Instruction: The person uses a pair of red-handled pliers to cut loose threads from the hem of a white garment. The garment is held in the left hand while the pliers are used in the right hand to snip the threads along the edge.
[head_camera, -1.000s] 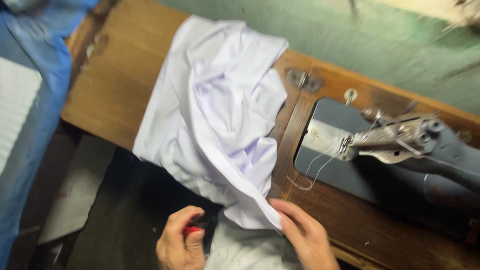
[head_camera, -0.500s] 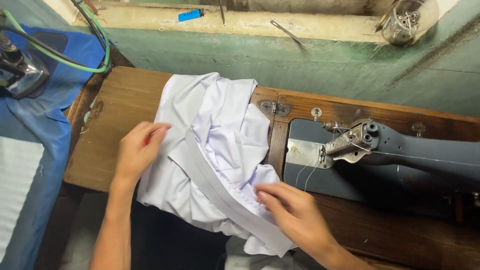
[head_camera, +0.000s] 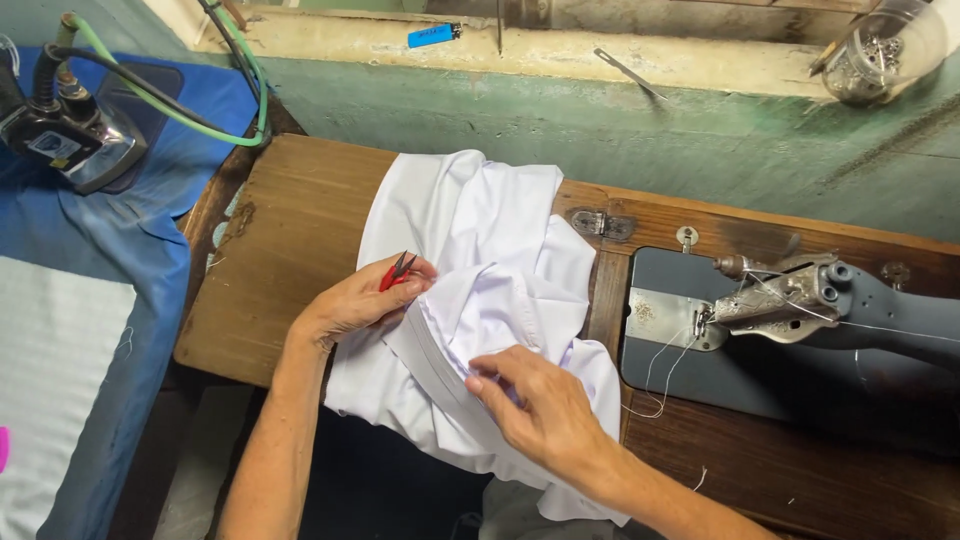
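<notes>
A crumpled white garment lies on the wooden sewing table, hanging over its front edge. My left hand holds small red-handled thread snips with the blades pointing up, and its fingers rest on a fold of the white cloth. My right hand presses down on a long white band of the garment near the table's front edge, fingers pinching the fabric.
A grey sewing machine sits in the table at the right, loose threads trailing from its needle area. An electric iron with a green cord rests on a blue padded board at left. On the back ledge are a blue lighter and a clear jar.
The view has settled over the table. My left hand came from the front edge up onto the cloth and now shows the red snips. My right hand shifted along the white band.
</notes>
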